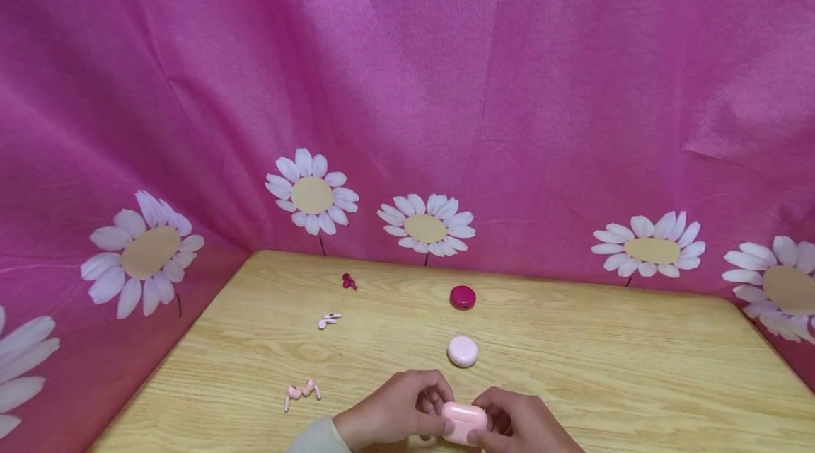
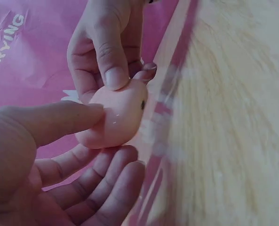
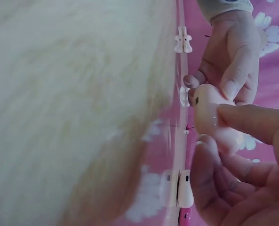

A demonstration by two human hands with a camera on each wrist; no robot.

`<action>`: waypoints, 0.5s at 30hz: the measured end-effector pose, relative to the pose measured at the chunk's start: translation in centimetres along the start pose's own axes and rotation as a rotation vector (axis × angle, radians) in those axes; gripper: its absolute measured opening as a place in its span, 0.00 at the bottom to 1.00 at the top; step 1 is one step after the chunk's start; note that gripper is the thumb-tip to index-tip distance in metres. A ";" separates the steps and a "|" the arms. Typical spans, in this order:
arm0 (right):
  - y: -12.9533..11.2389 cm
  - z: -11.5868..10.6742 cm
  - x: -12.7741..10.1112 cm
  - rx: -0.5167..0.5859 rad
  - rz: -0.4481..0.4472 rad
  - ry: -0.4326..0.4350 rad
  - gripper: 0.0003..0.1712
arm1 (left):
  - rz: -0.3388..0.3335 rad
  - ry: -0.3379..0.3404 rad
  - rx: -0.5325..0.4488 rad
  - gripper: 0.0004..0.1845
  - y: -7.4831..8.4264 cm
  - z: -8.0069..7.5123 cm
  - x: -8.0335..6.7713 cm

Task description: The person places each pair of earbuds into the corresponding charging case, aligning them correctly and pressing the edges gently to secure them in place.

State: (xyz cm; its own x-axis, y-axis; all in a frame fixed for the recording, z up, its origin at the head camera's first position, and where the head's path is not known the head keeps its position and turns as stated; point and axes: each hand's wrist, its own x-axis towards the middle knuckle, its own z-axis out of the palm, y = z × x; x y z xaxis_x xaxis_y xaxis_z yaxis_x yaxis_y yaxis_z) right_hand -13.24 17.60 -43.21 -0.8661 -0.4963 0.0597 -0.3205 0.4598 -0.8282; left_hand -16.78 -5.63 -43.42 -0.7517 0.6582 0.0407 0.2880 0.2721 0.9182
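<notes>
The left hand [image 1: 397, 414] and the right hand [image 1: 525, 425] meet at the near edge of a wooden tabletop [image 1: 605, 382], and together they pinch a small pale pink earbud case [image 1: 465, 423] between thumbs and fingertips, just above the wood. In the left wrist view, the left thumb presses one side of the case [image 2: 113, 117] while its other fingers curl beneath, and the right thumb lies across the top. In the right wrist view, the same rounded case [image 3: 212, 113] sits between both sets of fingers, with a small dark dot near one end. Farther back on the tabletop, in a line away from the hands, a round white case [image 1: 462, 351] lies near them and a round dark red case [image 1: 462, 296] lies beyond it. To the left are three pairs of loose earbuds: a pink pair [image 1: 302, 392] nearest, a white pair [image 1: 329, 320] in the middle, and a dark red pair [image 1: 349, 282] at the back. A pink cloth printed with white daisies [image 1: 407, 85] hangs behind and along the left side.
</notes>
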 end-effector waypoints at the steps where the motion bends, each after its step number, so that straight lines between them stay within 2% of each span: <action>1: -0.1 -0.1 0.0 0.007 0.001 0.014 0.13 | 0.007 0.008 -0.006 0.10 0.1 0.0 0.0; 5: -0.4 -0.3 -0.2 0.053 0.017 0.066 0.13 | 0.026 0.034 -0.052 0.10 0.4 -0.1 0.0; 12: -1.1 -0.3 -0.3 0.173 -0.002 0.124 0.11 | 0.038 0.079 -0.191 0.11 0.9 0.0 -0.1; 15: -1.6 -0.4 -0.3 0.252 0.046 0.121 0.14 | 0.049 0.097 -0.236 0.11 1.2 0.1 -0.1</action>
State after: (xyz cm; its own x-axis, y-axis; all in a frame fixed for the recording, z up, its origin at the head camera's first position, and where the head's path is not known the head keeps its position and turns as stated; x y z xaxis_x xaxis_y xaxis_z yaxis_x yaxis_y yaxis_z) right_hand -12.59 17.29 -41.73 -0.9218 -0.3808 0.0726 -0.1879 0.2750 -0.9429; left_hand -16.33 -5.30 -42.40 -0.7969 0.5931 0.1147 0.1875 0.0623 0.9803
